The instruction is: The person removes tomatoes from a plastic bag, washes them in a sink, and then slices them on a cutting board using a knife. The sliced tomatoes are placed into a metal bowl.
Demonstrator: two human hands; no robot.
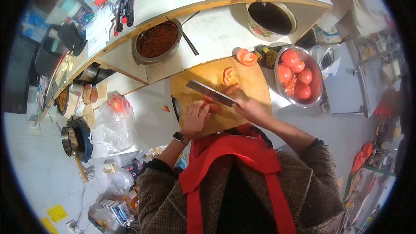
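My right hand (249, 110) is closed on the handle of a cleaver (211, 93), its blade reaching left over a wooden cutting board (253, 99). Beside the blade, my left hand (195, 117) rests on the board, fingertips touching cut tomato pieces (213, 107). Above the blade lie a tomato wedge (228, 76) and another piece (233, 88). Cut tomato sections (247, 57) sit at the board's upper edge. To the right stands a metal bowl (320, 83) with several whole tomatoes (302, 90) and some chopped tomato. A small tomato scrap (165, 108) lies left of the board.
Behind the board stand a metal bowl of dark red paste (157, 40), chopsticks (190, 44) and a floral enamel pot (271, 21) of dark liquid. A raised shelf (227, 1) overhangs them. A plastic bag (112, 123) lies at left, near a pan (70, 141).
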